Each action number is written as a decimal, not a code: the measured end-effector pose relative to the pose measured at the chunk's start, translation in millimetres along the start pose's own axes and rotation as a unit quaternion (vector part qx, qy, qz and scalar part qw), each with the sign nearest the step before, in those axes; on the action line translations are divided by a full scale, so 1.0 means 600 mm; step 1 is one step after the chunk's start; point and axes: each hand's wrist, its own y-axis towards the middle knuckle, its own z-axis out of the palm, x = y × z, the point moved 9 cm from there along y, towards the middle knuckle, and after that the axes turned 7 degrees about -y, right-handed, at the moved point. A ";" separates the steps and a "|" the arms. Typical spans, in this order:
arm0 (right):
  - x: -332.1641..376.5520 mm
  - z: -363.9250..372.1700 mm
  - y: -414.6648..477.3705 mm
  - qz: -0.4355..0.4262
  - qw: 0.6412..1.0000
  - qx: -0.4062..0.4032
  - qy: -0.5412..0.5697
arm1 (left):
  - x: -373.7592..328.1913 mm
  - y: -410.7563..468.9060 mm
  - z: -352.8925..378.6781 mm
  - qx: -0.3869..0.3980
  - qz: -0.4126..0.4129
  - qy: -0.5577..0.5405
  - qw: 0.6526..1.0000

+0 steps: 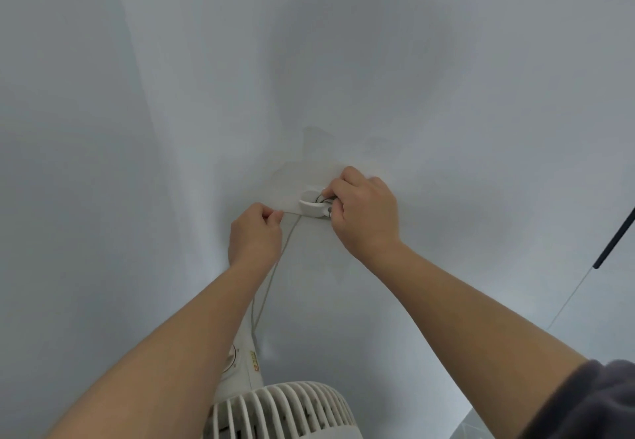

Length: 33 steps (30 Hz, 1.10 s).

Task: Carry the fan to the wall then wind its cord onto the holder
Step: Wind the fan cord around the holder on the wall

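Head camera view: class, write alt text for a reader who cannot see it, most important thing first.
Two bare hands work a pale cord at a white holder on a white wall: the right hand at the holder, the left hand pinching the cord beside it. A white fan stands below.

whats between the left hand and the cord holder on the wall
In the head view, a short taut stretch of cord runs from the left hand to the holder; otherwise only bare wall.
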 end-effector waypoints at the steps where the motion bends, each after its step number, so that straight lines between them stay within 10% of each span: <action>1: 0.000 0.000 0.000 0.001 1.000 -0.001 0.001 | -0.002 0.003 -0.004 -0.008 0.002 -0.005 1.000; 33: -0.005 0.012 0.002 0.012 0.998 0.045 -0.036 | -0.131 0.005 -0.021 0.021 0.104 -0.078 0.991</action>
